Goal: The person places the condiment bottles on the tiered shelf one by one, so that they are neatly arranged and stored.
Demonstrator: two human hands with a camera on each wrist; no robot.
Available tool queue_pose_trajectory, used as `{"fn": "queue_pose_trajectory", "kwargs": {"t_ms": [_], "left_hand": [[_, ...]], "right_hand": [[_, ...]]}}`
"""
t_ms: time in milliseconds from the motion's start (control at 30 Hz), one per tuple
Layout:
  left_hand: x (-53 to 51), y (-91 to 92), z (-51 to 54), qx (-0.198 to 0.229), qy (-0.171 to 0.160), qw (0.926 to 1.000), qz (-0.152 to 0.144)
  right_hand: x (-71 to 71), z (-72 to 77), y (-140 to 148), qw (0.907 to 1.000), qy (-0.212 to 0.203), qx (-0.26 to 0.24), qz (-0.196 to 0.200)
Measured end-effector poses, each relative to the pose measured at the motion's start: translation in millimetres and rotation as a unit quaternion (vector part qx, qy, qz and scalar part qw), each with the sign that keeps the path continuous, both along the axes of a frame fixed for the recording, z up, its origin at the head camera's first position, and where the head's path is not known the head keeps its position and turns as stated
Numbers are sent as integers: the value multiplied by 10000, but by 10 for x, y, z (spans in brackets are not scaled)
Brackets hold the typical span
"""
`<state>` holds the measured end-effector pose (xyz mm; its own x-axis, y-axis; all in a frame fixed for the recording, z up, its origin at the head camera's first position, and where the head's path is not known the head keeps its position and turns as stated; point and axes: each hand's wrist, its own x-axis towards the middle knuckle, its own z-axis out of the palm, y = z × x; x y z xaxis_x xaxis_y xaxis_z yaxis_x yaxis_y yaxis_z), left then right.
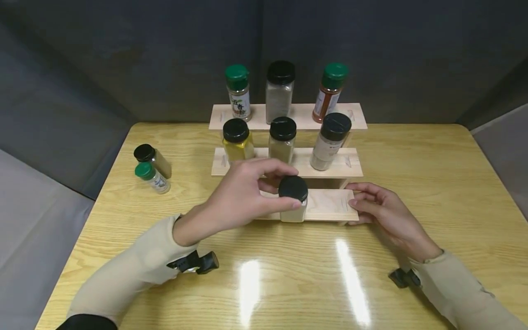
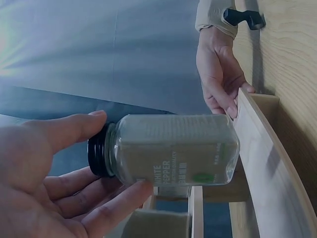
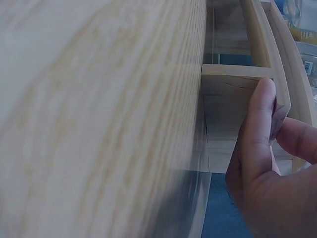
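My left hand (image 1: 243, 195) holds a clear square jar (image 1: 294, 214) with a black lid, thumb and fingers around the lid. In the left wrist view the label of this white pepper jar (image 2: 173, 148) can be read. Its base is at the front edge of the lowest board (image 1: 327, 204) of a stepped wooden spice rack; whether it touches the wood I cannot tell. At the right end of that same board, my right hand (image 1: 383, 211) pinches the corner. The right wrist view has the thumb and fingers on either side of the board's end (image 3: 281, 104).
The middle tier (image 1: 355, 164) bears three black-lidded jars, one of them yellow (image 1: 239, 149). On the top tier (image 1: 257, 111) stand two green-capped bottles and a black-lidded jar (image 1: 279, 94). A black-lidded jar (image 1: 162, 166) and a green-capped bottle (image 1: 158, 182) are at the table's left.
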<state>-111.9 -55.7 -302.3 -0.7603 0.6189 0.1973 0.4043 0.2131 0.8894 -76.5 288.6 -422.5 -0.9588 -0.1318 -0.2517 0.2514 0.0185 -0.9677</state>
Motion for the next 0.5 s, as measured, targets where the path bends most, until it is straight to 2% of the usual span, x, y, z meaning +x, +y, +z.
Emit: {"fn": "queue_pose_trajectory", "kwargs": {"t_ms": [500], "left_hand": [[-42,387,-41,50,128,9996,-264]], "right_hand": [[5,19,-13,10000,32,57,33]]}}
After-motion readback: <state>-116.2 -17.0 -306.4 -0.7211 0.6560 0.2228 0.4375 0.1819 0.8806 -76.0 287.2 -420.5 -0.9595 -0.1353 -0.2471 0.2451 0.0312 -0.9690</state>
